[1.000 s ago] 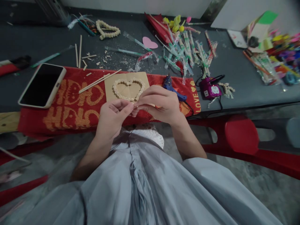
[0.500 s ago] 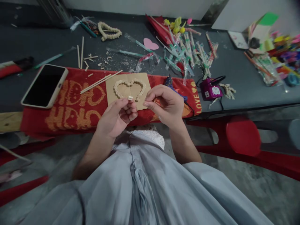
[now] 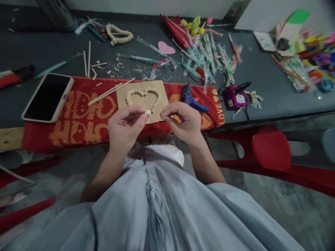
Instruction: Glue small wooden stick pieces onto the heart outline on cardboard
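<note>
Between the thumb and forefinger of my left hand [image 3: 127, 127] is a small cluster of short pale stick pieces [image 3: 148, 112]. My right hand [image 3: 183, 122] is just to the right, thumb and forefinger pinched together; whatever they hold, if anything, is too small to make out. Behind both hands lies a sheet of brown card [image 3: 141, 101] bearing a heart outline [image 3: 157, 94] built from short pale pieces. A blue glue gun [image 3: 193, 101] rests on the red towel [image 3: 78, 132], beyond my right hand.
A phone [image 3: 48, 97] lies on the towel's left end. Long thin sticks [image 3: 111, 91] lie beside the card. Further back are a second pale heart frame [image 3: 119, 35], a pink paper heart [image 3: 166, 48] and wrapped sticks [image 3: 209, 52]. A purple device [image 3: 235, 97] stands at right.
My left hand has turned so its back shows more, still pinching the stick cluster. My right hand has lowered and shifted slightly left, uncovering the glue gun.
</note>
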Motion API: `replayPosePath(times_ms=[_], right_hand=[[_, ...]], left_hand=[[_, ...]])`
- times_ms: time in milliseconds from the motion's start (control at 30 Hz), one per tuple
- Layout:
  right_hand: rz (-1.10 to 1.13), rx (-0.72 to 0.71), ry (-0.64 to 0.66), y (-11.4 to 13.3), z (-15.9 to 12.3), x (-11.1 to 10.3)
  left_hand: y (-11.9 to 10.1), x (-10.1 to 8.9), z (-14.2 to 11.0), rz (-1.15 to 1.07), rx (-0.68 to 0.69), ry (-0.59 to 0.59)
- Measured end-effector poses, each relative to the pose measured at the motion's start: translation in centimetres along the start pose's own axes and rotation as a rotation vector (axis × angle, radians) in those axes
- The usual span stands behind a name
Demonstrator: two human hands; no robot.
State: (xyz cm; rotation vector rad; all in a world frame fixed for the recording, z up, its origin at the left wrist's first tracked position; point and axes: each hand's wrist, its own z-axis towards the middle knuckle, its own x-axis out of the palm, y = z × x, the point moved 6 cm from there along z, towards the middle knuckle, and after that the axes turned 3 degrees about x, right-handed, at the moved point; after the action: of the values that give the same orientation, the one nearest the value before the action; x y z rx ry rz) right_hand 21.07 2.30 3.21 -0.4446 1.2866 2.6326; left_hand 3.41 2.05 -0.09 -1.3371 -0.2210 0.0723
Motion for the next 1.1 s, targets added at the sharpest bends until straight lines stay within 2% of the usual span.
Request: replayPosePath(times_ms=[133, 433, 600, 800, 967, 1100], right_hand=[[-0.01, -0.056, -0.025, 0.9, 0.0, -0.2], [0.115, 0.021, -0.018, 1.5, 0.5, 0.7], [0.097, 0.026, -0.018, 1.5, 0.5, 0.8], [0.096, -0.051, -0.019, 1.7, 0.5, 0.9], [0.098, -0.078, -0.018, 1.6, 0.4, 1.0], [0.083, -0.085, -0.011, 1.6, 0.4, 1.1]], left_hand=[[-0.6, 0.1, -0.1, 0.097, 0.059, 0.045], [-2.8, 0.6, -1.0, 0.127, 0.316, 0.162], [-2.5, 0.3, -1.1, 0.169, 0.307, 0.122], [-2.6, 0.3, -1.1, 0.186, 0.242, 0.107], [-3.0, 0.1, -1.2, 0.241, 0.314, 0.065], [-2.9, 0.1, -1.2, 0.297, 0.35, 0.084]])
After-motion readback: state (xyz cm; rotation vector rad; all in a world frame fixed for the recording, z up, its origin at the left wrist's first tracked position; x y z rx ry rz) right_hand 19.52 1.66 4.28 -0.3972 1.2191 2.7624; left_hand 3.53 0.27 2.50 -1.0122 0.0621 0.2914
